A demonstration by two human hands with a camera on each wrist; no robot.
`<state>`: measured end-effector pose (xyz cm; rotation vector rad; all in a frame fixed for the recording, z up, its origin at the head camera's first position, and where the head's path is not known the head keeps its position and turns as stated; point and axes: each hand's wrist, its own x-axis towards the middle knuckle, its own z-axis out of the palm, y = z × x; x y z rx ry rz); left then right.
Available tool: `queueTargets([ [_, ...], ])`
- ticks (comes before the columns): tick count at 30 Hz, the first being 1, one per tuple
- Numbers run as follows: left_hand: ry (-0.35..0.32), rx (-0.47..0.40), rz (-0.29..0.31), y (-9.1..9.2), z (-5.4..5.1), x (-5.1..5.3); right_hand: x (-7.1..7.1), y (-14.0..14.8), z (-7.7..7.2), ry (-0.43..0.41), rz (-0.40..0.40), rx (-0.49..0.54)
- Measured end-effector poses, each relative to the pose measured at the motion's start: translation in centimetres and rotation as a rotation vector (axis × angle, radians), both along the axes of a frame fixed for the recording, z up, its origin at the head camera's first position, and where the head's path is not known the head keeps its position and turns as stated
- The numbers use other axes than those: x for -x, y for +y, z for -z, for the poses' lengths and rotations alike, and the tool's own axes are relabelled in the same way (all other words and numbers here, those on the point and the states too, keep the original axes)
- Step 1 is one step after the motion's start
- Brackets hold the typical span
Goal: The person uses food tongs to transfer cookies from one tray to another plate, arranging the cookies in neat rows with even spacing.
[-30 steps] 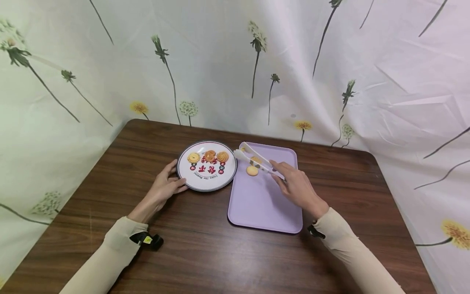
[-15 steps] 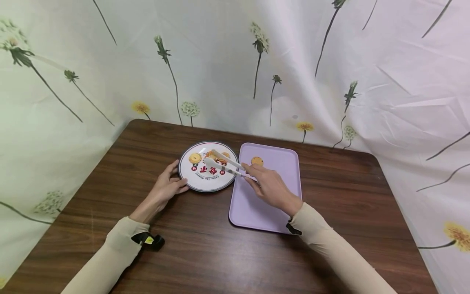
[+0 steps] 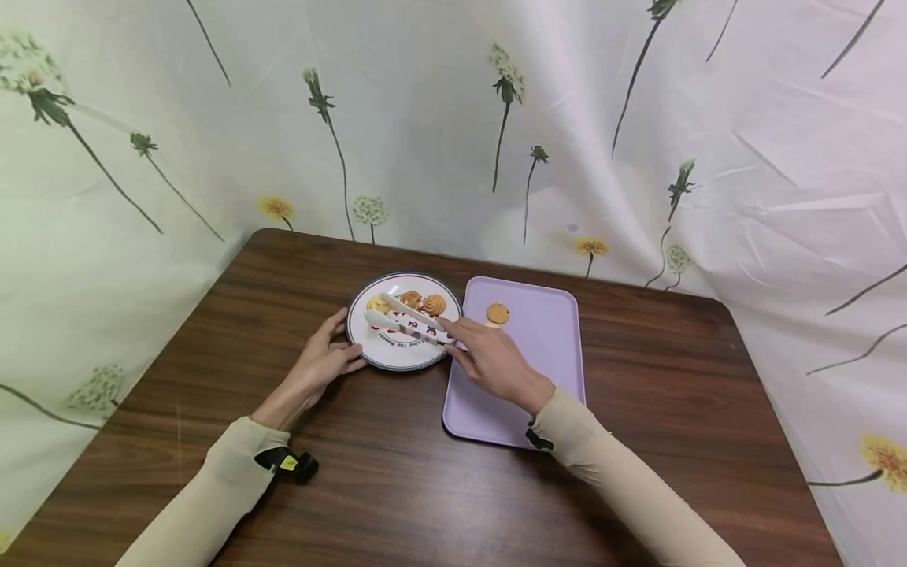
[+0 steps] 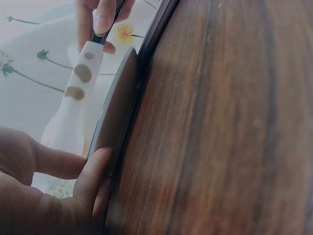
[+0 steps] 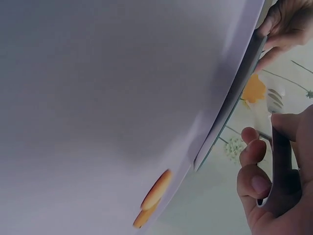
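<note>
Leftward, from above the tray to above the plate, the white tongs [image 3: 412,312] have been carried by the right hand [image 3: 492,358] over the past second, while the left hand [image 3: 322,362] has been kept at the plate's rim. Both tong arms are slanted across the plate [image 3: 394,361], their tips parted close over a pale biscuit [image 3: 378,303]; whether it is touched or gripped cannot be told. Beside it on the plate, a brown biscuit [image 3: 409,299] and a swirled biscuit [image 3: 434,305] are seen near the far side.

The tongs' handle is held in the curled fingers of the right hand — the grip is shown clearly in the right wrist view. By the left hand the plate's edge is pinched, thumb above and fingers beneath.

Just right of the plate, the lilac tray [image 3: 489,402] is laid on the brown worktop [image 3: 397,488]. On its far left part a round biscuit [image 3: 498,313] is seen, with another biscuit [image 3: 492,324] partly hidden by the right hand. Behind, a white cloth [image 3: 425,118] is printed with dandelions.
</note>
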<state>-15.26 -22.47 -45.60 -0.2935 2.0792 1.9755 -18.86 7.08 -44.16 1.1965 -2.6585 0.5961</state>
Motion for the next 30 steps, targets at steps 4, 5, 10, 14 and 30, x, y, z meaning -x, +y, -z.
queueTargets([
  [4, -0.005, -0.004, -0.003, 0.20, -0.01, -0.01, -0.11, -0.48, 0.17, -0.033, -0.002, -0.026],
  [5, -0.006, -0.002, -0.005, 0.25, -0.02, -0.03, -0.14, -0.49, 0.23, -0.037, -0.002, -0.031],
  [10, -0.012, -0.006, -0.003, 0.19, -0.15, -0.01, -0.16, -0.28, 0.39, -0.035, -0.004, -0.053],
  [14, -0.017, -0.006, -0.001, 0.02, -0.23, 0.10, -0.30, -0.26, 0.50, -0.038, -0.013, -0.069],
  [30, -0.006, -0.018, 0.003, 0.04, 0.12, 0.09, -0.53, -1.06, 0.33, -0.108, 0.005, -0.084],
])
